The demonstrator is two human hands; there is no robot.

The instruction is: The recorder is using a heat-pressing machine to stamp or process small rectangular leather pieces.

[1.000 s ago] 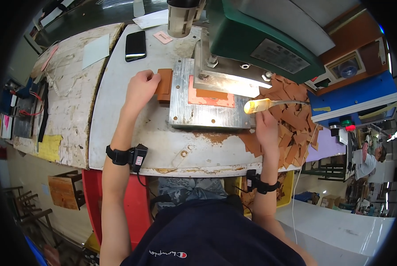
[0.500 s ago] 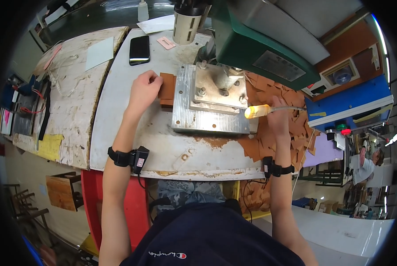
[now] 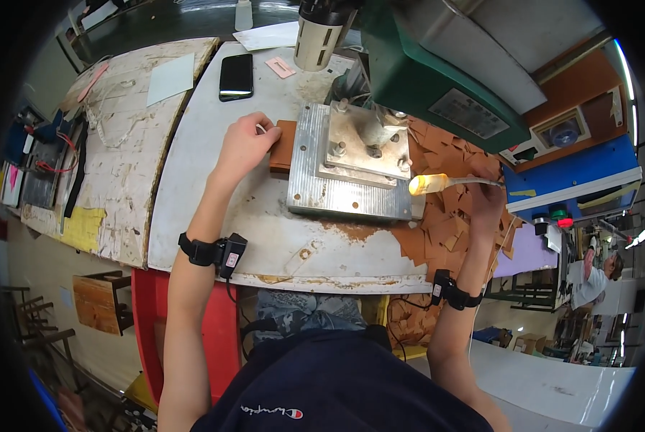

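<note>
My left hand (image 3: 249, 146) rests at the left side of the press, its fingers curled in and its thumb against the edge of a brown leather piece (image 3: 285, 146). This piece lies at the left edge of a ridged metal plate (image 3: 311, 189); how many layers it has, I cannot tell. Above the plate sits the bolted metal block (image 3: 351, 169) of the green press (image 3: 416, 79). My right hand (image 3: 486, 194) is raised near the blue control box (image 3: 574, 176), behind the neck of a small lit lamp (image 3: 429, 184). Blur and the lamp's neck hide its fingers.
Many brown leather scraps (image 3: 437, 230) cover the table right of the press. A black phone (image 3: 236, 78), a pink card (image 3: 280, 68) and a slotted cream holder (image 3: 314, 45) stand or lie toward the back. A red bin (image 3: 153, 317) sits below the table's front edge.
My right hand has moved right, from beside the lamp toward the blue control box. My left hand stays at the leather, its fingers shifted slightly. The whole view has shifted a little.
</note>
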